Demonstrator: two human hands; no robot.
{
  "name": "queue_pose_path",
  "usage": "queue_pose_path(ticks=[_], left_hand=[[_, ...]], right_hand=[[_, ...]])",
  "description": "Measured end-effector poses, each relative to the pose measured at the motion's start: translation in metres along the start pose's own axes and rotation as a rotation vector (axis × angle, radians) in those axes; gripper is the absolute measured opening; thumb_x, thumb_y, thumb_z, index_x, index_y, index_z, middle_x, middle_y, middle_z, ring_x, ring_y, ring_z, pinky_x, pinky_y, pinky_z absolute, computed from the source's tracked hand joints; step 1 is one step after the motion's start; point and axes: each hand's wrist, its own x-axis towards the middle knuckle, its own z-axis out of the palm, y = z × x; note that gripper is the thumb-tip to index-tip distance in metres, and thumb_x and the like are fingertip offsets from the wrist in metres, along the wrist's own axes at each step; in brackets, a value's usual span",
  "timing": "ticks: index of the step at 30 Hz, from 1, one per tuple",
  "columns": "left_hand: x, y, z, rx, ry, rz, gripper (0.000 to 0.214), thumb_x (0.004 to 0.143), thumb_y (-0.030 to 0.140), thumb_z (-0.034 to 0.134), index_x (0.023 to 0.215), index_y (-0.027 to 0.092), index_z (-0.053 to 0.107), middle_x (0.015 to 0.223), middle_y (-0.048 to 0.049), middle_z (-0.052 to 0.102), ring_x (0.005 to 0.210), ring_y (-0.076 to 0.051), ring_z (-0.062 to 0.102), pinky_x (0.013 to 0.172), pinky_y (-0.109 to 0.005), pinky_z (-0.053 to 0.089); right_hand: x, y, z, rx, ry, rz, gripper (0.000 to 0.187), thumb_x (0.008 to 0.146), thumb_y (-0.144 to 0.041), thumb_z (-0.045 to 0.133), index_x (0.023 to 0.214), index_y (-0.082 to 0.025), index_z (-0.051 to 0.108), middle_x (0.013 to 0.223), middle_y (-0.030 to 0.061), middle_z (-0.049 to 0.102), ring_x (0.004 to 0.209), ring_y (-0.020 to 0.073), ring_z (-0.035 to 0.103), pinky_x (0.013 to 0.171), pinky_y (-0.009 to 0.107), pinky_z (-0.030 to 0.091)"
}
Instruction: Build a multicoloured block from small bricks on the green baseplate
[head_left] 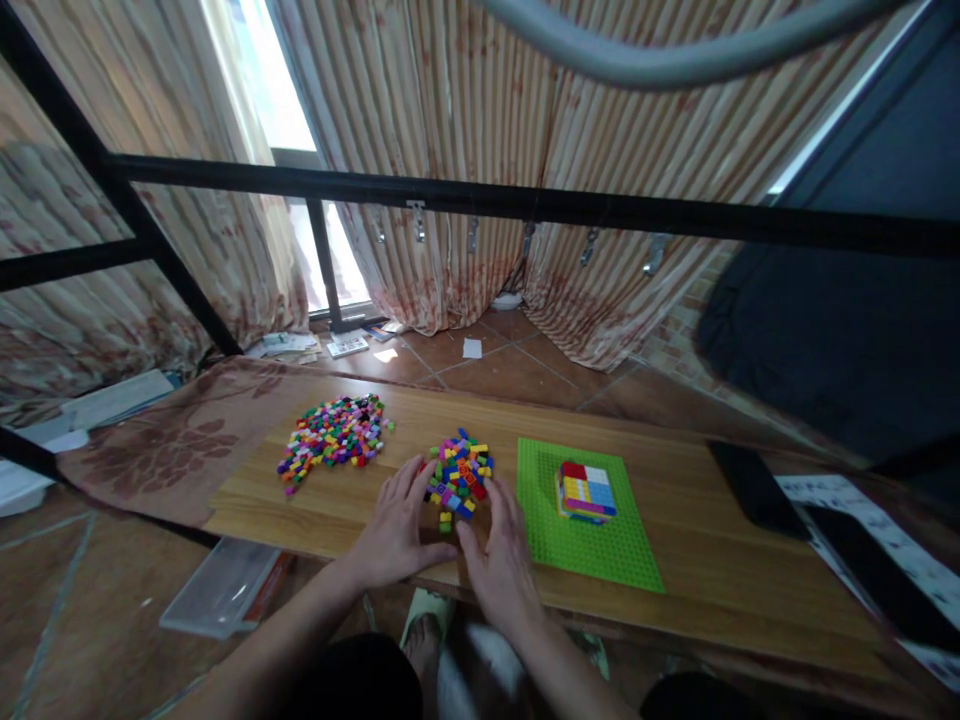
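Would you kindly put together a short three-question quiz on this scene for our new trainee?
1. True or false: the brick stack stands on the green baseplate.
2. Fill in the blanks: the smaller brick pile lies between the person's ____ and ____.
3. As seen in the picture, where is the larger brick pile relative to the smaller one? A) to its right; B) on top of it; C) to its left.

Key: 1. True. 2. left hand; right hand. 3. C.

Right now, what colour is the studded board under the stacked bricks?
The studded board is bright green, clearest in the head view.
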Motion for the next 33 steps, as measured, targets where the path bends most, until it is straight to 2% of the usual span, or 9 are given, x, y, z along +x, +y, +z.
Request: queue_pose_path(ticks=[4, 9, 12, 18, 22, 26, 29, 33], left_hand=[[0.002, 0.002, 0.009, 0.201, 0.009, -0.024, 0.098, 0.071, 0.063, 0.062, 0.150, 0.021, 0.021, 0.153, -0.0168, 0.029, 0.142, -0.035, 0.022, 0.112, -0.057, 0.023], [0.019, -0.004, 0.010, 0.285, 0.044, -0.028, 0.095, 0.073, 0.068, 0.056, 0.148, 0.019, 0.025, 0.151, -0.0175, 0.032, 0.141, -0.035, 0.025, 0.111, -0.054, 0.024], [0.025, -0.007, 0.008, 0.300, 0.062, -0.023, 0.094, 0.073, 0.069, 0.056, 0.147, 0.018, 0.028, 0.150, -0.0178, 0.035, 0.140, -0.034, 0.027, 0.111, -0.052, 0.024], [0.025, 0.002, 0.002, 0.294, 0.033, -0.113, 0.096, 0.068, 0.069, 0.060, 0.145, 0.021, 0.029, 0.150, -0.0165, 0.034, 0.140, -0.034, 0.027, 0.110, -0.053, 0.024], [0.027, 0.016, -0.003, 0.265, -0.040, -0.221, 0.100, 0.064, 0.065, 0.066, 0.146, 0.024, 0.026, 0.151, -0.0157, 0.032, 0.140, -0.034, 0.026, 0.109, -0.054, 0.027], [0.031, 0.029, 0.000, 0.243, -0.087, -0.327, 0.113, 0.054, 0.057, 0.076, 0.148, 0.026, 0.021, 0.152, -0.0164, 0.030, 0.141, -0.036, 0.025, 0.108, -0.055, 0.027], [0.031, 0.033, 0.008, 0.236, -0.064, -0.367, 0.111, 0.054, 0.053, 0.077, 0.147, 0.024, 0.023, 0.151, -0.0179, 0.030, 0.140, -0.038, 0.025, 0.108, -0.058, 0.025], [0.030, 0.030, 0.016, 0.204, 0.014, -0.332, 0.102, 0.060, 0.053, 0.073, 0.144, 0.020, 0.028, 0.149, -0.0189, 0.034, 0.138, -0.037, 0.029, 0.108, -0.055, 0.026]], right_hand=[[-0.015, 0.007, -0.010, -0.060, -0.107, -0.004, 0.059, 0.089, -0.033, 0.050, 0.143, -0.018, 0.033, 0.149, 0.0134, 0.036, 0.138, 0.0257, 0.032, 0.112, 0.047, 0.033], [0.002, 0.014, -0.021, -0.136, -0.297, -0.050, 0.059, 0.083, -0.022, 0.051, 0.141, -0.014, 0.038, 0.149, 0.0148, 0.036, 0.139, 0.0254, 0.033, 0.113, 0.045, 0.032], [0.015, 0.014, -0.029, -0.180, -0.347, -0.088, 0.057, 0.082, -0.019, 0.049, 0.138, -0.013, 0.041, 0.147, 0.0146, 0.039, 0.137, 0.0247, 0.035, 0.113, 0.043, 0.032], [0.039, 0.019, -0.039, -0.298, -0.255, -0.097, 0.052, 0.081, -0.017, 0.050, 0.133, -0.013, 0.047, 0.133, 0.0143, 0.052, 0.127, 0.0264, 0.046, 0.109, 0.044, 0.035], [0.050, 0.026, -0.034, -0.352, -0.224, -0.090, 0.048, 0.081, -0.017, 0.051, 0.129, -0.011, 0.050, 0.125, 0.0154, 0.056, 0.120, 0.0279, 0.049, 0.103, 0.044, 0.040], [0.055, 0.033, -0.027, -0.351, -0.230, -0.124, 0.047, 0.081, -0.018, 0.052, 0.127, -0.011, 0.052, 0.124, 0.0145, 0.058, 0.117, 0.0279, 0.049, 0.101, 0.043, 0.039], [0.057, 0.036, -0.023, -0.309, -0.236, -0.164, 0.045, 0.081, -0.018, 0.052, 0.126, -0.013, 0.053, 0.122, 0.0137, 0.059, 0.115, 0.0278, 0.050, 0.099, 0.043, 0.039], [0.059, 0.036, -0.020, -0.226, -0.256, -0.186, 0.045, 0.081, -0.019, 0.052, 0.126, -0.016, 0.054, 0.120, 0.0122, 0.061, 0.112, 0.0273, 0.052, 0.099, 0.044, 0.039]])
